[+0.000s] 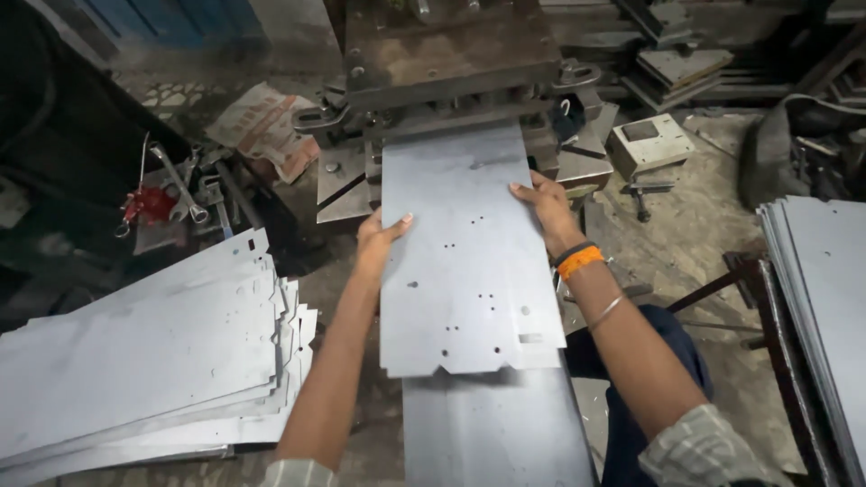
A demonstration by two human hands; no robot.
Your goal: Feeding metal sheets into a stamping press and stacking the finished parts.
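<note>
You have the sheet (pixel 465 261) lying lengthwise on the feed table (pixel 496 433), its far end pushed under the press (pixel 451 54) and its notched near end overhanging toward you. Your left hand (pixel 379 236) is closed lightly on the sheet's left edge, thumb on top and fingers curled under. Your right hand (pixel 541 203) lies flat and open on the right edge, closer to the press than the left.

The main risk, as I judge it, is that right hand: it sits near the tooling, and if the ram comes down while you are nudging the sheet in, your fingertips could follow the metal into the die. The bangle (pixel 606 311) and the orange band (pixel 579 260) on that wrist could also snag a notch or a burr.

The sheet's edges look sheared and raw (bare hands, no gloves), so a sudden slip along the left edge could cut your palm. With only light hold on both sides, the sheet could skew on the table, and the holes would land off line.

The stack (pixel 144 352) at your left fans out unevenly and its corners point toward your left arm. A second stack (pixel 821 298) stands at the right edge of view. Spanners (pixel 176 189) lie on the floor, well apart from your hands.
</note>
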